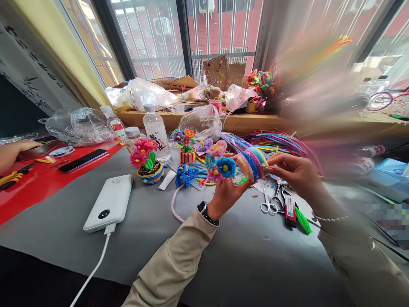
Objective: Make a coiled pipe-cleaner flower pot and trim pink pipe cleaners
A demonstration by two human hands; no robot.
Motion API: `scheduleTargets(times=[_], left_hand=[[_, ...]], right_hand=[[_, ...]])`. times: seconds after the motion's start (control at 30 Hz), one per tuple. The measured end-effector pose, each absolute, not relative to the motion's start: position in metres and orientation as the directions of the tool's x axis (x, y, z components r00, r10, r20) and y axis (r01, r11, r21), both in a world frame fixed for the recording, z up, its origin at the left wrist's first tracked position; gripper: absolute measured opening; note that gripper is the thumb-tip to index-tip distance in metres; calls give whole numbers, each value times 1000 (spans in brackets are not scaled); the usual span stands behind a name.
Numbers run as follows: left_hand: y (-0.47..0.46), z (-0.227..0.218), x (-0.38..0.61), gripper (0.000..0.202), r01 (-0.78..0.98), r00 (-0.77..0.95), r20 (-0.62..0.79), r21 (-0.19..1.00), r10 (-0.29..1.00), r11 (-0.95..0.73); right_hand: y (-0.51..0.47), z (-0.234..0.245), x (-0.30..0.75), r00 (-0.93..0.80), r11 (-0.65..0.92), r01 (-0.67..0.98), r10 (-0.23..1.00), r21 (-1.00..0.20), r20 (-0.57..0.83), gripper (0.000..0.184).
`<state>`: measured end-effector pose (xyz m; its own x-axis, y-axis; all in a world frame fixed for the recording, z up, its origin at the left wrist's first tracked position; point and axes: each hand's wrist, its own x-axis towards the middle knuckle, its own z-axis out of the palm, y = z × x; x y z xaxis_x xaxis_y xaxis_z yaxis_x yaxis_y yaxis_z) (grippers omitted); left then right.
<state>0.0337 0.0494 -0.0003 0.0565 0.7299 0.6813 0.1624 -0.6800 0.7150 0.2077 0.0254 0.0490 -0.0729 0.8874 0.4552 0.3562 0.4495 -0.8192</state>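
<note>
My left hand (226,194) is closed round a small bunch of pipe-cleaner flowers (220,164), pink, blue and red, held up above the grey table (143,243). My right hand (295,172) pinches a round multicoloured coiled pot (252,163) of pipe cleaners, pressed against the flowers. A black watch sits on my left wrist and a bead bracelet on my right. Just below my hands lie scissors (270,204) and a blue pipe-cleaner flower (185,175).
A white power bank (110,204) with its cable lies at left. Finished flower pots (147,163), water bottles (156,130), loose pipe cleaners (281,143) and plastic bags crowd the back. Another person's hand (12,152) rests on a red mat (38,179) by a phone (83,160).
</note>
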Motion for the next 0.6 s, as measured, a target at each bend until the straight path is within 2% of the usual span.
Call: scheduleTargets(times=[0.1, 0.23, 0.5, 0.6], left_hand=[[52, -3, 33, 42, 166, 82, 749, 640, 657, -750], [54, -2, 32, 49, 165, 105, 791, 584, 603, -795], [50, 2, 33, 49, 56, 143, 760, 633, 634, -772], [48, 3, 32, 48, 5, 152, 712, 693, 685, -721]], right_hand=[[27, 47, 210, -101, 516, 335, 852, -788, 515, 14], [31, 44, 214, -110, 576, 314, 812, -755, 574, 9], [33, 47, 223, -186, 626, 280, 779, -728, 599, 2], [34, 46, 229, -247, 646, 256, 763, -719, 597, 3]])
